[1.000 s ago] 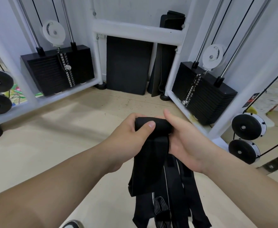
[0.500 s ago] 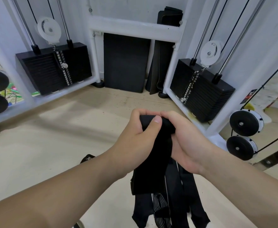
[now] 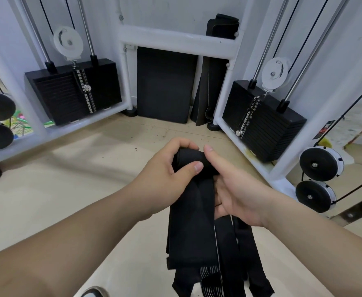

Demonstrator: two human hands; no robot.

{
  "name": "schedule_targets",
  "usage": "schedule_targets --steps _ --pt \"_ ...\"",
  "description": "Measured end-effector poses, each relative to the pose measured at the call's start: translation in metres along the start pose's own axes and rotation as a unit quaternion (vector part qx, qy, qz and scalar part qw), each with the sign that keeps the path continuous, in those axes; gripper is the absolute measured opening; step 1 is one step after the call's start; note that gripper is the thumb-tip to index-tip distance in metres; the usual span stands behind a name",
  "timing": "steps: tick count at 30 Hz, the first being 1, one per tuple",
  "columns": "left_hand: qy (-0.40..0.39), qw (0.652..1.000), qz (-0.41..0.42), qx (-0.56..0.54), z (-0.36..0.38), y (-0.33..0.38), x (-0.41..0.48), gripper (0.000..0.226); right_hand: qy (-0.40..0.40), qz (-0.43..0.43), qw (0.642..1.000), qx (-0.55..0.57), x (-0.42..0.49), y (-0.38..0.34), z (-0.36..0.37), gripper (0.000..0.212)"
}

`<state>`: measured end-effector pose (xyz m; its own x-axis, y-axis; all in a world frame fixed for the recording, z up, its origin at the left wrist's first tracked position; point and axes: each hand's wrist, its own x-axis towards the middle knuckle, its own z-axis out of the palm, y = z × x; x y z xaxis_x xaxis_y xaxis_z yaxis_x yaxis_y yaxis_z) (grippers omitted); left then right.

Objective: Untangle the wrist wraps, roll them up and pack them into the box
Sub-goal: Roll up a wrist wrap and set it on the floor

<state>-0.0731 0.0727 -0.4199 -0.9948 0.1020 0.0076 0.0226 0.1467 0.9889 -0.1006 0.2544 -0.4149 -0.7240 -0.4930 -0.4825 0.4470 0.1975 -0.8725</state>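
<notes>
A big white gym machine (image 3: 175,39) is standing around a tan floor (image 3: 68,179), with two black weight stacks (image 3: 77,93) sitting in its frame. No box is showing anywhere in the picture.

In the middle, a person is holding a bunch of black wrist wraps (image 3: 240,254) up in the air, and they are hanging down long and loose. One wide wrap (image 3: 190,232) is hanging in front of the others. Its top end is being wound into a small roll (image 3: 188,159).

The left hand (image 3: 167,174) is curling its fingers over the roll and pressing its thumb on the front. The right hand (image 3: 235,189) is laying its thumb along the other end of the roll, and its fingers are hiding behind the cloth, so it looks like it is pinching there.

The job looks like it is only starting. The roll is small, and most of this wrap is hanging unrolled. The other wraps are waiting to be rolled too, and nothing is being packed yet.
</notes>
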Motion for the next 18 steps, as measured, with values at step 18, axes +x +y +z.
schedule_targets --steps 18 --pt "-0.06 0.95 -0.235 -0.195 -0.002 -0.006 0.004 0.039 0.068 -0.134 0.987 -0.052 0.006 0.015 -0.004 0.028"
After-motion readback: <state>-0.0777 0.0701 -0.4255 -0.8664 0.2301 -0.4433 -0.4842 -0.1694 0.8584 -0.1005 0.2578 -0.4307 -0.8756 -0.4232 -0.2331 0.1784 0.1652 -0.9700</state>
